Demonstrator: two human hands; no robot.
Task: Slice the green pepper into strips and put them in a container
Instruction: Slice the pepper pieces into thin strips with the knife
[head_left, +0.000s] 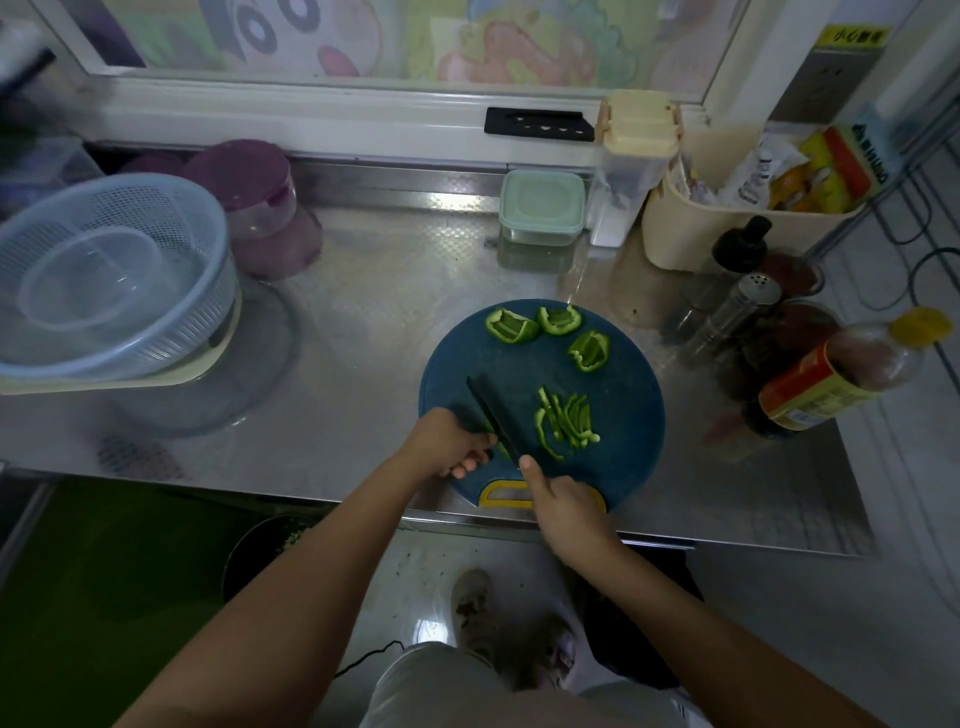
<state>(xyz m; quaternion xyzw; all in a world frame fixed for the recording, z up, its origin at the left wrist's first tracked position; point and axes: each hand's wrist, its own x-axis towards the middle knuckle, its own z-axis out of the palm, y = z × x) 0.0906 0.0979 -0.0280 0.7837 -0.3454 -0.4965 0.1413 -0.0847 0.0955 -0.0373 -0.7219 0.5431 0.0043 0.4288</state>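
Green pepper piece (502, 448) lies under the left hand's (449, 447) curled fingers. It is against the black knife (491, 413), whose handle the right hand (563, 506) grips. Cut green strips (569, 423) lie beside it on the round dark-blue cutting board (631, 400).

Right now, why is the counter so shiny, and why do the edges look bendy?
Head view: bright glare sits on the steel counter near the back; the wide lens bows its front edge and blurs the basket; the strips mid-frame look sharp.
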